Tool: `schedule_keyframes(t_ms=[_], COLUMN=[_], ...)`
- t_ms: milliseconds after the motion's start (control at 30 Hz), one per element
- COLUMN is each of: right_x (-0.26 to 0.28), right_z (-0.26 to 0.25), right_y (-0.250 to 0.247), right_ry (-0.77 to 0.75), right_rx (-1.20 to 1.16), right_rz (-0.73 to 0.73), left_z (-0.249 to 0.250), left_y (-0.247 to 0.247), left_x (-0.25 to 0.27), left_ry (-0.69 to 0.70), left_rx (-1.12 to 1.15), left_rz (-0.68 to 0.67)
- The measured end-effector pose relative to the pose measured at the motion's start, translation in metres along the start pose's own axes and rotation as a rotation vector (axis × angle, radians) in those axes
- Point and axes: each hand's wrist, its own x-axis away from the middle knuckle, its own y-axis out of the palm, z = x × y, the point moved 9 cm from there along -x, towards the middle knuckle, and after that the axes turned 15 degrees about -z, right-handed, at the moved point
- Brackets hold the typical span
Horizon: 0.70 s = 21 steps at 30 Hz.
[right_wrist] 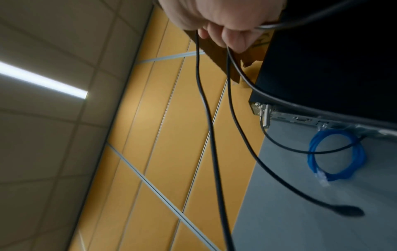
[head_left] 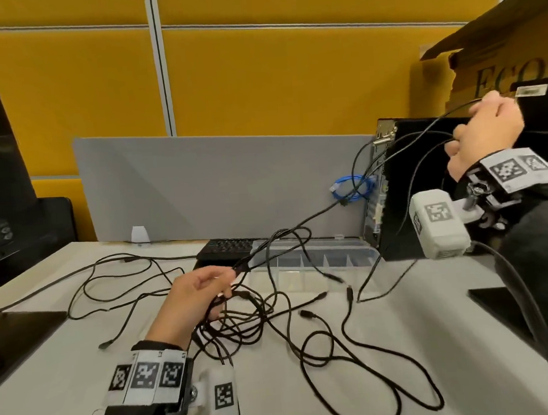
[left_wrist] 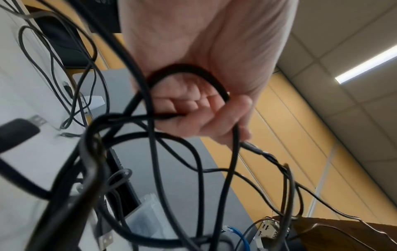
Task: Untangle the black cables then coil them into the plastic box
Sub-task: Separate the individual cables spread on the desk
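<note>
Two hands pull apart: left hand [head_left: 198, 295] at 7 o'clock grips the knotted black cables [head_left: 241, 324] over the worktop [head_left: 402, 327]; right hand [head_left: 486, 130], at 2 o'clock, holds strands high, likely tensioning. Plastic box [head_left: 314, 262] waits centrally.

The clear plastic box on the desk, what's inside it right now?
The plastic box shows only divider walls; no coiled cable lies in its compartments. A few black cables cross over and in front of it, so its near edge is partly covered. A black keyboard sits beside it.

Black cables [head_left: 274, 306], yellow wall [head_left: 258, 73] (blue cable [head_left: 353, 188]).
</note>
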Motion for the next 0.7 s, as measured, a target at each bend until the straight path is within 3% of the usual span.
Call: schedule_keyframes(t_ms=[167,333,400,533,600,700], right_x=[-0.021,-0.021,-0.011,0.039,0.049,0.035], right_z=[0.011,0.006,0.009,0.065,0.073,0.050], right_y=[-0.050,-0.068,-0.038,0.032,0.050,0.099], right_ry=[-0.071,-0.103,-0.061,0.229,0.214,0.104], right_rx=[0.283,0.316,0.413,0.799,0.885,0.841], right_rz=[0.158,0.183,0.004,-0.671,-0.785,-0.785], left_z=[-0.013,-0.015,-0.012,-0.007,-0.006,-0.007], left_y=[-0.021,-0.035,-0.034,-0.025,-0.013,0.019], left_x=[-0.002,0.004,0.005,0.003,0.000,-0.002], left_ry=[-0.077,-0.103,-0.071,-0.031,-0.062,-0.113], left_rx=[0.011,-0.020,-0.020,-0.027,-0.074,-0.225], left_rz=[0.127,0.251,0.251,0.216,0.132,-0.076])
